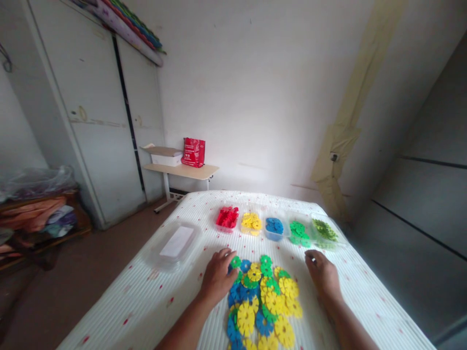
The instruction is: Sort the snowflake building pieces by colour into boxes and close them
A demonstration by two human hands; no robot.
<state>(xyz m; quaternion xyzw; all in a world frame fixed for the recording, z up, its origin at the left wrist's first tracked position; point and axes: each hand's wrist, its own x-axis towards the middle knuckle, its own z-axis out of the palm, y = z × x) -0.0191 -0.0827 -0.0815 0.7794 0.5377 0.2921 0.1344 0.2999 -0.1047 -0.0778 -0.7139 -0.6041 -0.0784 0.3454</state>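
Flower-shaped discs (274, 302) lie in a big pile on the desk (142, 306), between the two hands. They are yellow, blue and green. The left hand (219, 274) is at the pile's far left edge, thumb and fingers apart, right by a green disc (235, 262). I can't tell if it grips one. The right hand (323, 274) is just right of the pile with bent fingers, and I can't tell if something small is in it. Behind the pile, five clear tubs (274, 237) hold red, yellow, blue, green and light green pieces.
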